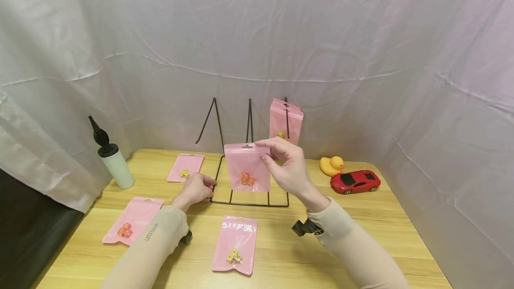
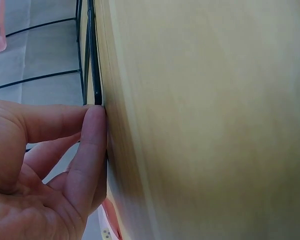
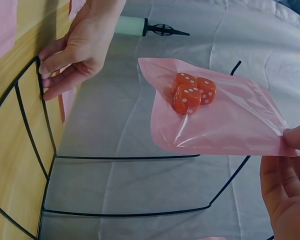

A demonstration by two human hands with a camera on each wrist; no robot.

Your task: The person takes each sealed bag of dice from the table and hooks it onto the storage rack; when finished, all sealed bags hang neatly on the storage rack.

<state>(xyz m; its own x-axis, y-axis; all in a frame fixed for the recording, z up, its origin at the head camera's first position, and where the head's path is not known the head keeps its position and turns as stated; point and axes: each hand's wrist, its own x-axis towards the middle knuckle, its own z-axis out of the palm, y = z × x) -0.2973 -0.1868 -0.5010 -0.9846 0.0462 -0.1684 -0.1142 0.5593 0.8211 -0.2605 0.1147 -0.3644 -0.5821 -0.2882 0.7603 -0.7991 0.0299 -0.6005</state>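
My right hand pinches the top corner of a pink zip bag between thumb and fingers. Orange-red dice with white dots show through it. The bag hangs upright in front of the middle prong of a black wire rack. At the rack's left side, my left hand grips the base wire between thumb and fingertips, low at the tabletop. On the rack's right prong hang several pink bags, with yellow dice in the front one. The left prong carries no bag.
Pink bags with yellow dice lie behind my left hand and at the front. Another bag, with red dice, lies left. A hand pump stands far left; a yellow duck and red toy car sit right.
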